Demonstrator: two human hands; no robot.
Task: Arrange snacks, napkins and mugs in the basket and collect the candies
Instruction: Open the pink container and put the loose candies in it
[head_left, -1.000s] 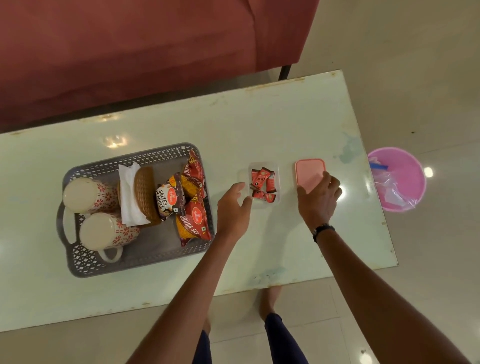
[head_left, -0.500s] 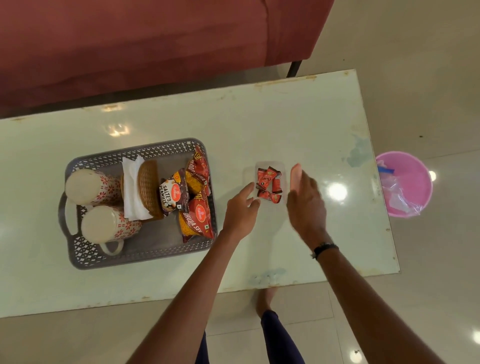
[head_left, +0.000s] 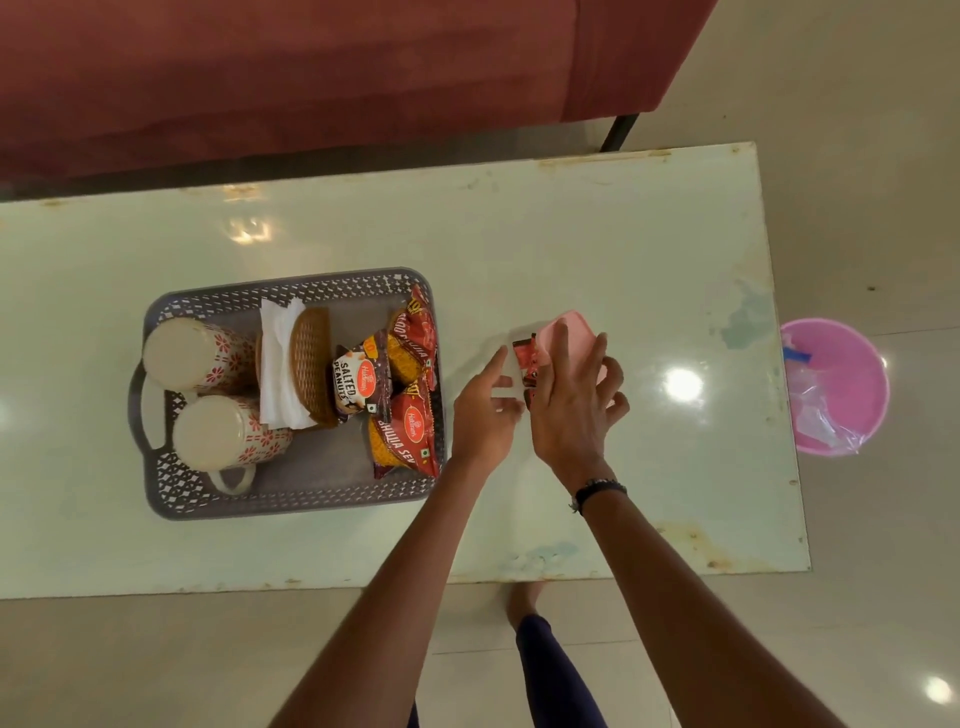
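Observation:
A grey perforated basket (head_left: 291, 506) sits left of centre on the pale table (head_left: 623, 234). It holds two flowered mugs (head_left: 192, 356) (head_left: 223, 434) lying on their sides, white napkins (head_left: 275, 374) in a wicker holder (head_left: 311, 374), and several snack packets (head_left: 410, 441). To the basket's right, red-wrapped candies (head_left: 524, 353) lie in a small clear container that is mostly hidden. My right hand (head_left: 571, 410) holds a pink lid (head_left: 569, 325) tilted over the candies. My left hand (head_left: 483, 410) is at the container's left side with fingers extended; whether they touch it I cannot tell.
A pink bin (head_left: 831, 387) with a plastic liner stands on the floor past the table's right end. A red sofa (head_left: 311, 78) runs behind the table's far edge. My leg and foot (head_left: 524, 597) show below the near edge.
My right hand picked the pink lid up from the table right of the container and brought it left over the candies. My left hand stayed beside the container.

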